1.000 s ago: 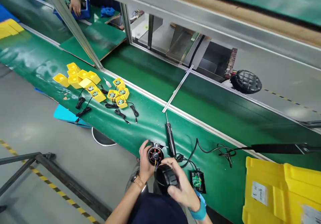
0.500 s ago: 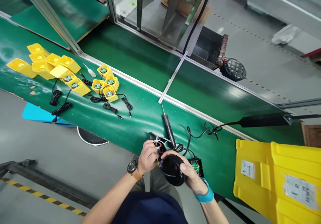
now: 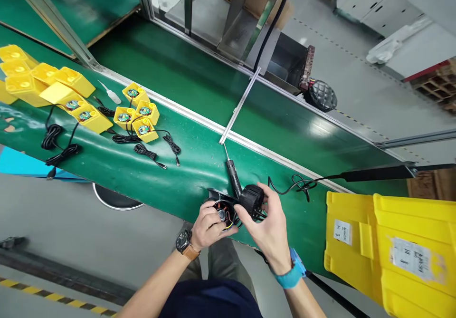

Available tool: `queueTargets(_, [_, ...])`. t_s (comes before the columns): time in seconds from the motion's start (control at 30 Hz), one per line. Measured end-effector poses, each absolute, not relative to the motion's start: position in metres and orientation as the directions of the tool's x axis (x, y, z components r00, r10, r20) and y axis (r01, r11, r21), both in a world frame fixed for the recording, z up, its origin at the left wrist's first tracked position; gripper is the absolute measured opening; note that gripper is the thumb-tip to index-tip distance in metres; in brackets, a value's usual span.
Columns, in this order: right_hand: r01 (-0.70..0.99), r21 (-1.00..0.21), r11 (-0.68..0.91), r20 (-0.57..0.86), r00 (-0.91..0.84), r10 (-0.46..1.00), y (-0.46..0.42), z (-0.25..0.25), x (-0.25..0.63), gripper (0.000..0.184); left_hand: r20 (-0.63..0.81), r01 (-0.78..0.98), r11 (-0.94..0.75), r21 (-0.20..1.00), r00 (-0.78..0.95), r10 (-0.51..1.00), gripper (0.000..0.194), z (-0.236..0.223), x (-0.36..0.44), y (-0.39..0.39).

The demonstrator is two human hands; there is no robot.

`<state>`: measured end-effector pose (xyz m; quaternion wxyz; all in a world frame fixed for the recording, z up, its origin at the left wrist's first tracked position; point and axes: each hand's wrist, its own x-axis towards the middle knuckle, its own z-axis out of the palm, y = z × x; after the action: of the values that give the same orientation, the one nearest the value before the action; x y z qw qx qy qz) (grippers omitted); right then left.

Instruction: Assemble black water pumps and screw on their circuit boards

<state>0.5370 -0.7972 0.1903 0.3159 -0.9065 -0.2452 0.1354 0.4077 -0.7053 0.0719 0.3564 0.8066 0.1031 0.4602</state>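
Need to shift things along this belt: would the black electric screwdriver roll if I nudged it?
The black electric screwdriver probably would roll: its body looks slim and round, and the green belt looks smooth and glossy. Its thin metal bit sticks out, so it may snag or swing.

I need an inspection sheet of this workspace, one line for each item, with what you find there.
Surface: green conveyor belt.
Job's things: small motor with coloured wires; black round cover.
Clutter: yellow boxes holding circuit boards; black electric screwdriver; metal rod.
Grips: left hand closed on motor; right hand open, beside cover.
Cables: coiled black cables on belt.
Surroundings: grey floor; yellow crate.
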Motion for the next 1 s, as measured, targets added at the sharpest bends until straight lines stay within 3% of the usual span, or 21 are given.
queueTargets(0.1, [0.551, -0.523, -0.65, 0.049, 0.781, 0.623, -0.793, 0.183, 0.537, 0.062, 0.696, -0.186, -0.749, 0.637, 0.556, 0.454, 0.028, 0.071, 0.408, -0.701])
queueTargets(0.23, [0.586, -0.499, -0.639, 0.105, 0.773, 0.626, -0.792, 0.176, 0.538, 0.062, 0.721, -0.238, -0.762, 0.603, 0.571, 0.393, 0.027, 0.07, 0.411, -0.693])
queueTargets(0.33, [0.5, -0.565, -0.657, 0.055, 0.817, 0.574, -0.794, 0.176, 0.541, 0.065, 0.73, -0.279, -0.757, 0.591, 0.585, 0.354, 0.029, 0.07, 0.414, -0.689])
queueTargets(0.5, [0.179, -0.779, -0.601, -0.147, 0.879, 0.453, -0.796, 0.183, 0.543, 0.063, 0.743, -0.252, -0.79, 0.559, 0.576, 0.342, 0.029, 0.074, 0.421, -0.687])
queueTargets(0.63, [0.116, -0.822, -0.558, -0.141, 0.907, 0.397, -0.797, 0.184, 0.541, 0.058, 0.743, -0.227, -0.774, 0.591, 0.525, 0.414, 0.031, 0.076, 0.428, -0.688])
queueTargets(0.83, [0.293, -0.726, -0.622, -0.053, 0.878, 0.476, -0.8, 0.173, 0.538, 0.067, 0.75, -0.261, -0.761, 0.594, 0.523, 0.405, 0.034, 0.076, 0.433, -0.694])
queueTargets(1.0, [0.632, -0.501, -0.591, 0.213, 0.752, 0.623, -0.795, 0.157, 0.538, 0.066, 0.763, -0.26, -0.794, 0.55, 0.543, 0.351, 0.022, 0.08, 0.433, -0.692])
